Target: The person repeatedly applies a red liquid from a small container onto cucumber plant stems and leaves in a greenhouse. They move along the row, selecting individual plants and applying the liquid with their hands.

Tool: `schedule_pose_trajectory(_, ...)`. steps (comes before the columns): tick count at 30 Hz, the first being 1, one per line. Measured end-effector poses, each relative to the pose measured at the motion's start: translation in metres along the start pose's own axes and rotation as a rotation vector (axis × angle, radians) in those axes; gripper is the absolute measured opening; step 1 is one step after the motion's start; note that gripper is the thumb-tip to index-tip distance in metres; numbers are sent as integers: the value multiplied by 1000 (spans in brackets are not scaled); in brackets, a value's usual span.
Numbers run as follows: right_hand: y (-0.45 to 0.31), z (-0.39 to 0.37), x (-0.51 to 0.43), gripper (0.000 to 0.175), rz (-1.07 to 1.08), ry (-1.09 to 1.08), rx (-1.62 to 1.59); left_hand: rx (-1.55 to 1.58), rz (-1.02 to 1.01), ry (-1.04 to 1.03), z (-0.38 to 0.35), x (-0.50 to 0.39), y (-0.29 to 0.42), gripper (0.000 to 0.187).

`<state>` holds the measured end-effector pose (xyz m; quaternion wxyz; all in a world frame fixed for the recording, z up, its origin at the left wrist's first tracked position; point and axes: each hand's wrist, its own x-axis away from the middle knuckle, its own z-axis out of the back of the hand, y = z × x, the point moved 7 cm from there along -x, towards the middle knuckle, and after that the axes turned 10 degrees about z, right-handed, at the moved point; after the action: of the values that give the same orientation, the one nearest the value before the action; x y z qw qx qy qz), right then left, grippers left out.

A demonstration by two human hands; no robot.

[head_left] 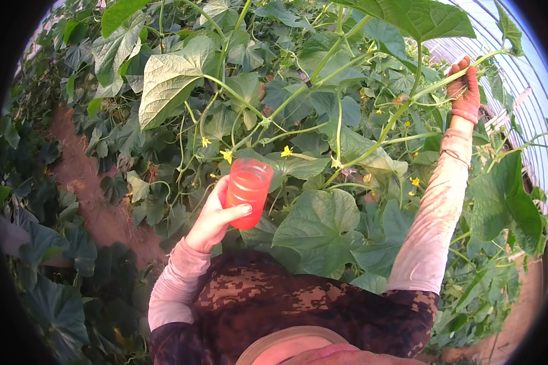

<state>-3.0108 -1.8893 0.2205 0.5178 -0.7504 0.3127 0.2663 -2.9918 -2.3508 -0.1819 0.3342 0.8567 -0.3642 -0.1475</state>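
Note:
My left hand (214, 214), bare, grips a clear plastic cup (251, 180) that holds red liquid. The cup's wide mouth faces up, and its body leans slightly. Just beyond its rim are yellow cucumber flowers (227, 156) on the vine. Far out at the upper right, my right hand (465, 89) wears an orange-red glove with its fingers curled around a green cucumber vine stem (431, 87). A large leaf (406, 20) hangs above that stem. The palm side is partly covered by the stem and thin tendrils.
Dense cucumber foliage (317, 226) stands right in front of me. A dark clip (304, 78) sits on one vine. Bare reddish soil (96, 196) runs between the plants at left. Ribbed greenhouse film (536, 86) curves along the right side.

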Motion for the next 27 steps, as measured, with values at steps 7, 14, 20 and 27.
schedule_pose_trajectory(7,-10,-16,10,43,13,114,264,-20,32,-21,12,-13,9,68)
schedule_pose_trajectory(14,-25,-117,143,37,754,362,1175,-39,41,-8,42,-21,26,77)
schedule_pose_trajectory(20,133,-199,183,25,7,86,1064,-92,24,-63,63,-48,64,77)
schedule_pose_trajectory(27,217,-144,63,43,-2,-214,1207,-101,11,-166,59,-83,82,76)
